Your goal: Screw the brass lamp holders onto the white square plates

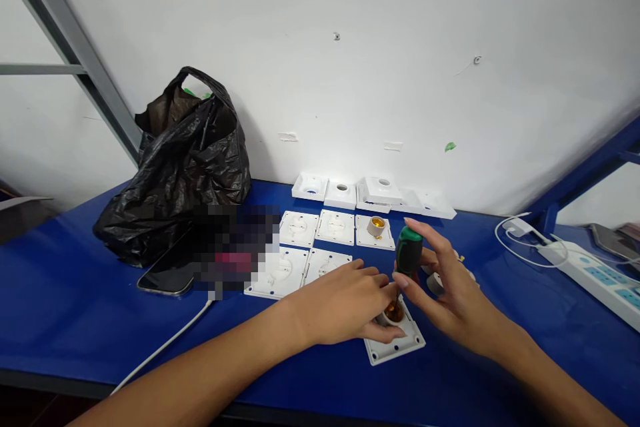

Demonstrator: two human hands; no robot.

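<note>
My right hand [445,287] grips a stubby screwdriver [410,251] with a green and black handle, upright, its shaft pointing down into a lamp socket [395,312]. The socket has a brassy inside and sits on a square white base plate [397,349] with holes along its rim. Around the socket, the fingers of my left hand [350,300] are closed, holding it against the plate. The screwdriver's tip is hidden inside the socket. Behind, another lamp socket [376,226] stands on a white plate [387,240]. Partly covered by my right hand is a loose greyish socket [435,283].
More white base plates [297,227] lie in rows behind my left hand. White box-shaped covers [341,195] line the wall. A black plastic bag [185,167] and a phone [167,270] with a white cable [165,347] are left; a power strip [595,273] is right.
</note>
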